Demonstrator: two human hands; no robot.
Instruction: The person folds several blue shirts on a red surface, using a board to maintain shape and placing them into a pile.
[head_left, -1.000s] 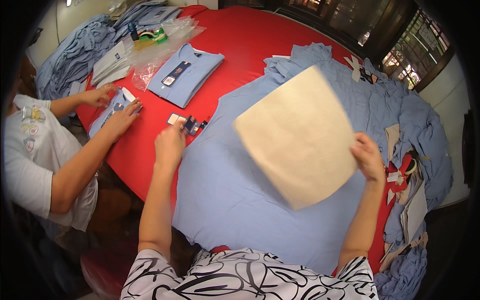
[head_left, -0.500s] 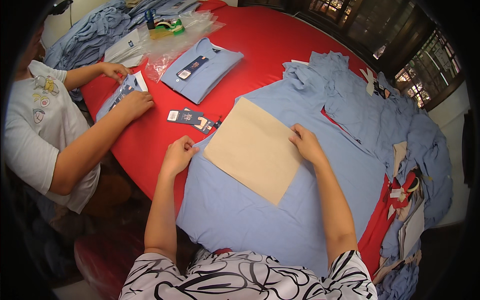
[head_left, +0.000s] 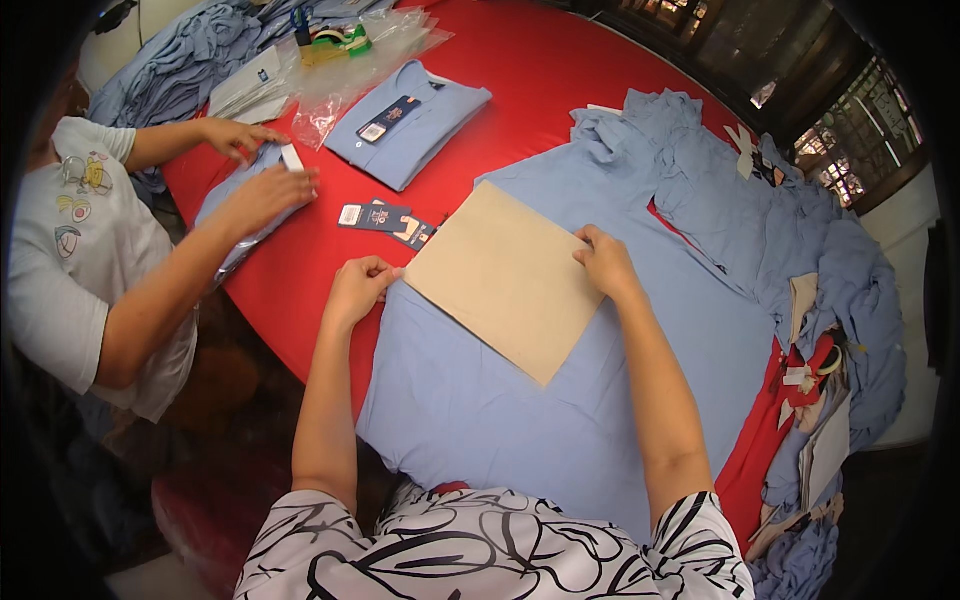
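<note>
A light blue shirt [head_left: 480,430] lies spread over the table in front of me. On it rests a flat beige cardboard sheet [head_left: 505,280], set at a slant. My left hand [head_left: 360,290] is closed in a pinch at the shirt's left edge, right beside the cardboard's left corner. At the cardboard's right edge, my right hand [head_left: 608,265] grips it between thumb and fingers. Dark blue hang tags [head_left: 375,217] lie just beyond my left hand, close to the sheet's upper left edge.
A folded shirt [head_left: 405,125] with a tag lies on the red table [head_left: 540,90]. At left, a co-worker's hands [head_left: 265,195] handle another folded shirt. Clear plastic bags [head_left: 370,70] and a tape dispenser [head_left: 345,42] sit farther back. Piled garments [head_left: 850,300] crowd the right side.
The cardboard sheet has shifted slightly away from me and to the left. Both my hands moved a little farther up with it. The co-worker's hands have moved over their folded shirt.
</note>
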